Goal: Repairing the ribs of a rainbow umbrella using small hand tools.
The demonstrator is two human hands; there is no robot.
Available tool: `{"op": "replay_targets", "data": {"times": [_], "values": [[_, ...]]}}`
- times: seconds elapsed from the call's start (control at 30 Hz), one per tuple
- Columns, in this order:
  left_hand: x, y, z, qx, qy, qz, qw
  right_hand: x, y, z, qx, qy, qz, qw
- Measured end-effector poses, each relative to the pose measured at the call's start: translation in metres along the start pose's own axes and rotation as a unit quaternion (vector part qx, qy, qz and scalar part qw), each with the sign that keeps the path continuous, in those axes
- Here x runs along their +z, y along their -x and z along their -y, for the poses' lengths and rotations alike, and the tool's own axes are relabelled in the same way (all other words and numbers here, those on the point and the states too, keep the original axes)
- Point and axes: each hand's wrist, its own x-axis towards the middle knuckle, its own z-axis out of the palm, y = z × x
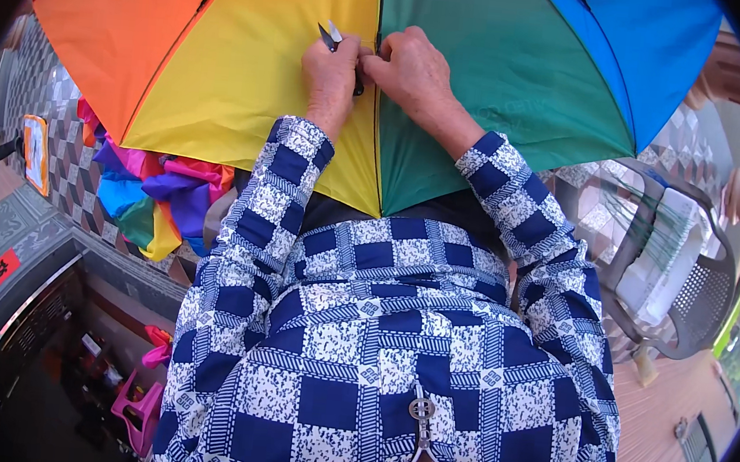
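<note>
Rainbow-panelled fabric umbrella (507,76), upper centre of frame; its slim dark rib (378,139) runs vertically. Right hand (415,69) nearer, curled over it, grip indeterminable. Left hand (331,74), leftward, clamped on black-handled metal snips (328,39).

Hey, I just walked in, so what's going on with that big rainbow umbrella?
A person has the rainbow umbrella spread out in front of them. Their left hand holds thread snips, blades pointing away and slightly apart. Their right hand is at the dark rib between the yellow and green panels; what its fingertips grip is hidden. A heap of multicoloured fabric lies to the left.
</note>
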Motion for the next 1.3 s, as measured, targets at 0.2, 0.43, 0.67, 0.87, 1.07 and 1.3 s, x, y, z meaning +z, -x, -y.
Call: {"op": "replay_targets", "data": {"times": [0.2, 0.43, 0.67, 0.87, 1.07, 1.3], "values": [[0.004, 0.005, 0.017, 0.014, 0.059, -0.029, 0.998, 0.017, -0.003, -0.01, 0.033, -0.039, -0.012, 0.999], [-0.001, 0.014, 0.029, 0.003, 0.178, -0.045, 0.983, 0.026, 0.004, -0.03, -0.029, -0.18, -0.013, 0.983], [-0.004, 0.02, 0.035, -0.009, 0.201, -0.041, 0.979, 0.032, 0.009, -0.04, -0.025, -0.27, 0.018, 0.962], [-0.006, 0.023, 0.035, -0.02, 0.172, -0.029, 0.984, 0.032, 0.012, -0.039, -0.006, -0.277, 0.035, 0.96], [-0.003, 0.02, 0.035, -0.02, 0.138, -0.038, 0.989, 0.035, 0.012, -0.039, -0.014, -0.259, 0.025, 0.965], [-0.01, 0.017, 0.034, -0.057, 0.061, -0.017, 0.996, 0.031, 0.017, -0.04, -0.066, -0.214, 0.066, 0.972]]}}
